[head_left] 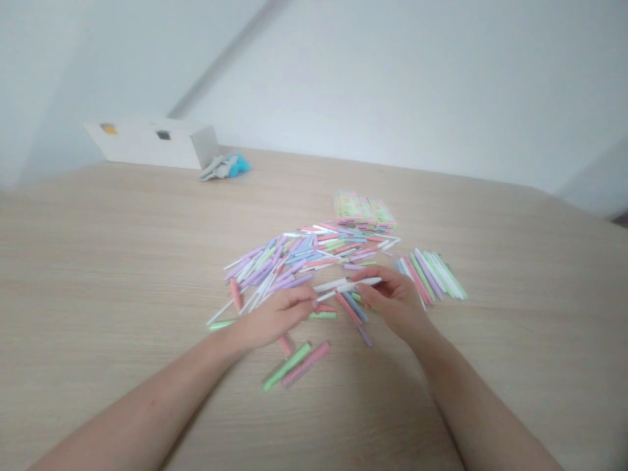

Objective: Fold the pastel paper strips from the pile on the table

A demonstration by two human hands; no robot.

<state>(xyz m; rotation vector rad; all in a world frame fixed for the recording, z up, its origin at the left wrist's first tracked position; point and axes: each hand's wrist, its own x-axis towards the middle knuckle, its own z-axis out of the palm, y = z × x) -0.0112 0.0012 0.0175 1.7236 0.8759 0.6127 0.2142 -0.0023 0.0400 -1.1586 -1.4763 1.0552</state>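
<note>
My right hand [395, 301] pinches a slim white pen [362, 284] between thumb and fingers, its tapered end pointing right. My left hand [282, 314] is closed at the fingertips around the near end of a thin white stick [326, 296], which runs up to the pen; whether the two are joined I cannot tell. Beyond both hands spreads a loose heap of pastel pen parts and thin white sticks [275, 265]. Under the hands lie a red and a blue piece [354, 306]. A green tube [287, 366] and a pink tube [307, 364] rest closer to me.
To the right, several pastel pens [434, 275] lie side by side in a row. Clear packs with a colourful print [363, 209] are stacked behind the heap. At the back left stand a white box [152, 145] and a crumpled grey-and-blue item [226, 167], near the wall.
</note>
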